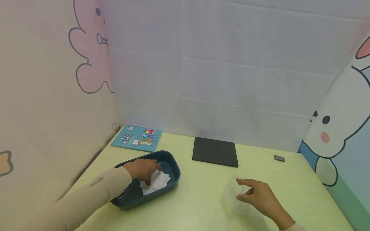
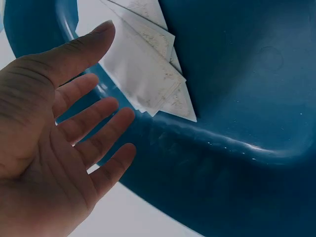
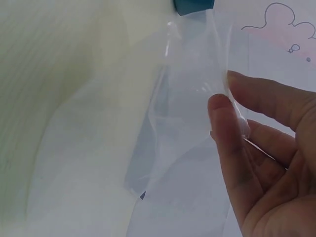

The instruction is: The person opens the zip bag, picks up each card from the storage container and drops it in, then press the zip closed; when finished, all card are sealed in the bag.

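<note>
Inside a dark blue oblong basin [image 1: 175, 179], my left hand [image 1: 143, 170] reaches over several flat white packets [image 1: 159, 183]. The left wrist view has its fingers [image 2: 111, 116] spread and relaxed, with the thumb [image 2: 84, 52] overlapping the fanned packets [image 2: 143, 64]. To the right of the basin, my right hand [image 1: 258, 195] holds a clear plastic bag [image 1: 233, 199] by its edge, above the table. Up close, the thin see-through bag [image 3: 182, 103] hangs from between the thumb and fingers of that hand [image 3: 266, 148].
A teal illustrated book [image 1: 138, 138] lies at the back left of the pale yellow-green table [image 1: 199, 199]. A flat black rectangular board [image 1: 215, 152] lies at the back middle, and a small grey block [image 1: 279, 158] at the back right. Cloth walls with cartoon figures stand around the table.
</note>
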A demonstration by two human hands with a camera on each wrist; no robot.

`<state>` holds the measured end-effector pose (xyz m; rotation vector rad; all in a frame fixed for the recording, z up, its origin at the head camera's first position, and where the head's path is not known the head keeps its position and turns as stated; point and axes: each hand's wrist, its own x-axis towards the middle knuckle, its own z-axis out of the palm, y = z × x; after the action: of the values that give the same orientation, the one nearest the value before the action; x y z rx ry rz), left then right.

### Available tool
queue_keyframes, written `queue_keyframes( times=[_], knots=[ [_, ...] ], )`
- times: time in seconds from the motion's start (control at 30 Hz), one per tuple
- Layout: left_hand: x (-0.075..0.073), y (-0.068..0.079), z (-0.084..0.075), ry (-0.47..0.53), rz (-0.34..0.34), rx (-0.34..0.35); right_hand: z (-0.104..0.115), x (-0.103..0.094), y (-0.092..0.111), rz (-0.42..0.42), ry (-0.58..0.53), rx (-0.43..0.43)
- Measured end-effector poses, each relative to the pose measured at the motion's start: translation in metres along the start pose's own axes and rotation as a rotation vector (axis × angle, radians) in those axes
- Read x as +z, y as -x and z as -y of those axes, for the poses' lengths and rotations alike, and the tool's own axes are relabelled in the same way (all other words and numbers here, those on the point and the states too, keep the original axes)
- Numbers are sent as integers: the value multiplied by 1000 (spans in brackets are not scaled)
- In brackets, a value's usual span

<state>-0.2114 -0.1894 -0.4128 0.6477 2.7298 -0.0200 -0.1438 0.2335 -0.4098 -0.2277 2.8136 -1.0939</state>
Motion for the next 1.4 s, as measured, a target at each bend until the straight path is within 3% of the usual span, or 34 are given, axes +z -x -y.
queue_keyframes(
  times=[0.47,0.8,1.1,1.4],
  knots=[
    [15,2,2,-67,-25,26,2,6,3,-14,-18,60],
    [13,1,0,-81,-17,30,3,2,4,3,5,17],
    [15,2,-2,-62,-39,46,4,3,2,10,28,54],
    [13,-7,0,-139,-55,41,3,0,1,3,31,23]
  ],
)
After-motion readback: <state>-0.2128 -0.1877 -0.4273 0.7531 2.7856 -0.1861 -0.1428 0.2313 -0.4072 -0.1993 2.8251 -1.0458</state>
